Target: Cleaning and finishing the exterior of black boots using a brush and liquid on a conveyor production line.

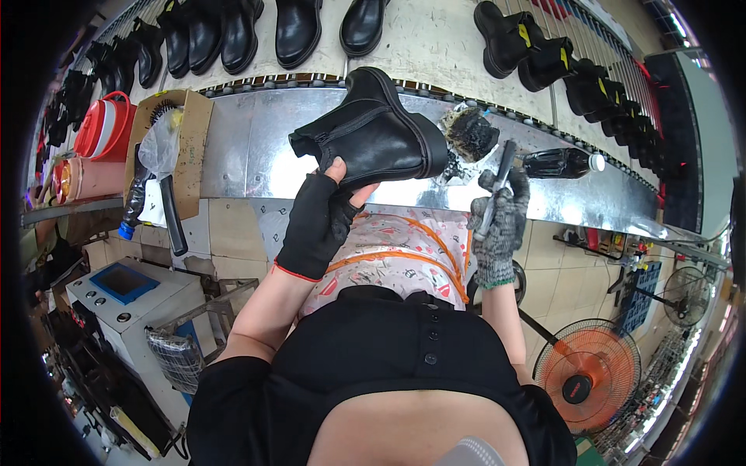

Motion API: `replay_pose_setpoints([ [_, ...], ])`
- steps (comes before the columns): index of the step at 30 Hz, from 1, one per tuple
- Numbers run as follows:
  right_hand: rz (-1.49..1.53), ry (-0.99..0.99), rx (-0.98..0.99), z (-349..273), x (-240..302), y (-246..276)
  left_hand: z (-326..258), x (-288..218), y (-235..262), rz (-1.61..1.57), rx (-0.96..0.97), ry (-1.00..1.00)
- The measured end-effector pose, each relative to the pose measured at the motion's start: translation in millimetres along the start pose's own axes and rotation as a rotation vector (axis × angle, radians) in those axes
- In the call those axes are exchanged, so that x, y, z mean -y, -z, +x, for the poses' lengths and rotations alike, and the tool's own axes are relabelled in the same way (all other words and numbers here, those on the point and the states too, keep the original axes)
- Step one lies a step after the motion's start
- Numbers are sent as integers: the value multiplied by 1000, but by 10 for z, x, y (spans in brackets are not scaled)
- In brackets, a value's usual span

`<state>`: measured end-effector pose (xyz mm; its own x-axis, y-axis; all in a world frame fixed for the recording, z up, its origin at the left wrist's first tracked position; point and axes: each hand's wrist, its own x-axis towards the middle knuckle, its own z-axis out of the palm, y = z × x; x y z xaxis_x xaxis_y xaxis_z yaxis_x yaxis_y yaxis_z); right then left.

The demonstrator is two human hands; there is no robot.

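Note:
A black ankle boot with a side zip is held tilted above the metal bench edge. My left hand, in a black fingerless glove, is closed on the boot's upper near its opening. On the right, my right hand wears a grey knitted glove and grips a slim dark grey stick-like tool; its exact kind cannot be made out. Between boot and tool lies a blackened, bristly wad on a stained white sheet. A bottle of dark liquid with a white cap lies beside my right hand.
Beyond the metal ledge, a conveyor carries rows of black boots. A cardboard box with a brush and plastic bag stands left, near a red container. An orange fan stands low right, a control box low left.

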<state>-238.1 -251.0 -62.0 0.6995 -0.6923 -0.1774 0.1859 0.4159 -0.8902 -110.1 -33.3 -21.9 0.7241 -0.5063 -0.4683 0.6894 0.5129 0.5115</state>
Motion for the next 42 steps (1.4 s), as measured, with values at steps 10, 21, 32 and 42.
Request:
replay_pose_setpoints([
  [10, -125, -229, 248, -363, 590, -245, 34, 2, -113, -24, -20, 16],
  [21, -1285, 361, 724, -469, 812, -330, 64, 23, -130, -88, -24, 7],
  [32, -1116, 299, 705, -462, 853, -319, 45, 23, -125, -70, 4, -6],
  [42, -309, -408, 257, -131, 855, -14, 51, -74, -103, -73, 46, 8],
])
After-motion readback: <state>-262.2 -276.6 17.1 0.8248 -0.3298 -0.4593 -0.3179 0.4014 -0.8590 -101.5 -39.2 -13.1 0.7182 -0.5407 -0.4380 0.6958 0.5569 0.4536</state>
